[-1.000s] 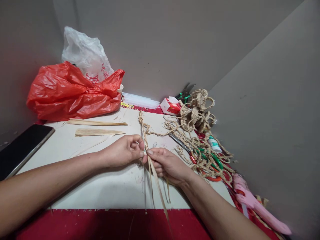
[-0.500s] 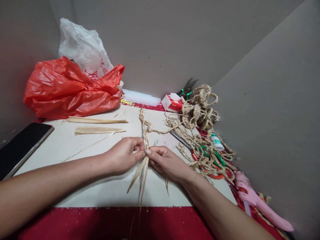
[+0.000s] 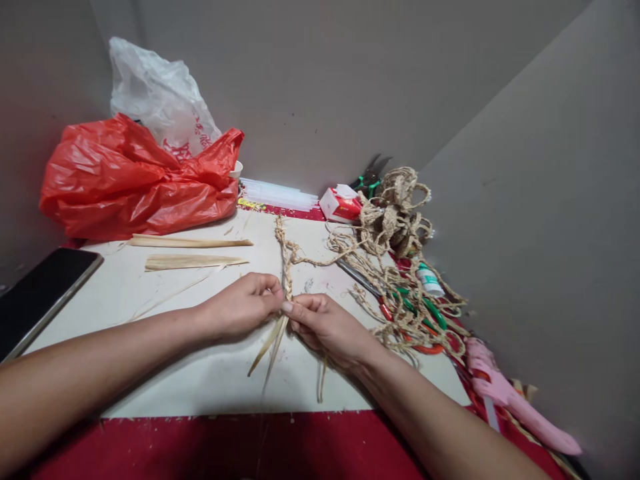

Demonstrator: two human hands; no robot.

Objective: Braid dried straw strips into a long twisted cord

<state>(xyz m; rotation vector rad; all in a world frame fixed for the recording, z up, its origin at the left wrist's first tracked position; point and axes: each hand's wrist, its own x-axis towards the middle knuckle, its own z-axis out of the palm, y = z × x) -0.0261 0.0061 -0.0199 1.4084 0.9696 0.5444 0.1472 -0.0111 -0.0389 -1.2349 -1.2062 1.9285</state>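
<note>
A braid of dried straw-coloured leaf strips (image 3: pixel 287 270) runs away from me over the white board (image 3: pixel 200 380). My right hand (image 3: pixel 320 327) pinches its near end between thumb and fingers. Close against the braid's left side, my left hand (image 3: pixel 247 303) has its fingers curled together at the same end; what lies between its fingertips is mostly hidden. Loose strip ends (image 3: pixel 267 347) fan out below the hands toward me, and another strip (image 3: pixel 321 381) hangs under my right hand. Two flat dried strips (image 3: pixel 196 262) lie to the left.
Heaped braided cord (image 3: pixel 400 207) and pliers with red and green handles (image 3: pixel 385 307) crowd the right side. A pink glue gun (image 3: pixel 520 407) lies beyond the board. A phone (image 3: pixel 45 293), red plastic bag (image 3: pixel 140 180), tissue pack (image 3: pixel 341 203) and glue sticks (image 3: pixel 280 195) surround the board.
My hands stay at the braid's near end. The loose strip ends have shifted a little, and the strip under my right hand hangs further left. The whole view has moved slightly.
</note>
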